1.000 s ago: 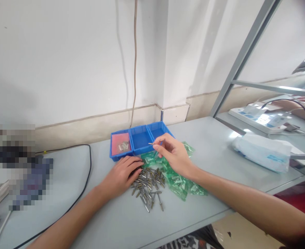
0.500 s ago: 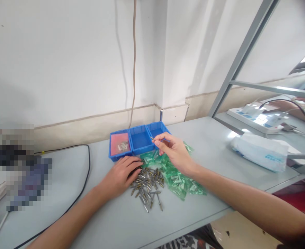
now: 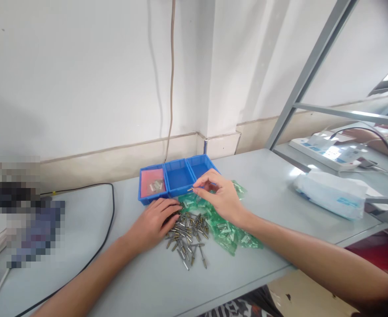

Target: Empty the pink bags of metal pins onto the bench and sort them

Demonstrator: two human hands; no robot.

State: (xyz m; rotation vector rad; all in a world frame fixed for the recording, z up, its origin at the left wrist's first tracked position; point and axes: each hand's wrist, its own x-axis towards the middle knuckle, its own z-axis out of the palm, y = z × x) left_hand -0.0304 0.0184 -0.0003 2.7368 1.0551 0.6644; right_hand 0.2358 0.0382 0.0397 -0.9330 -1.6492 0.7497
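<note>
Between the thumb and index finger of my right hand (image 3: 223,196) is a slim metal pin (image 3: 190,189), held just in front of the middle blue bin (image 3: 179,192). Below it on the table lies a loose pile of metal pins (image 3: 189,233), silver and brassy. My left hand (image 3: 154,223) rests at the pile's left edge, thumb apart from the curved fingers; its fingertips reach over some pins. Green plastic bags (image 3: 225,233) with small silver parts inside lie under and beside my right hand.
The left blue bin (image 3: 141,193) holds a pink sheet (image 3: 150,176) and a clear bag of small parts. The right blue bin (image 3: 198,157) adjoins the middle one. A black cable (image 3: 113,211) runs along the left. A white-and-blue packet (image 3: 330,193) lies right, near a metal frame (image 3: 308,75).
My right hand has lowered slightly toward the front of the bins, and the pin in it has tipped to lie nearly level. My left hand stays where it was.
</note>
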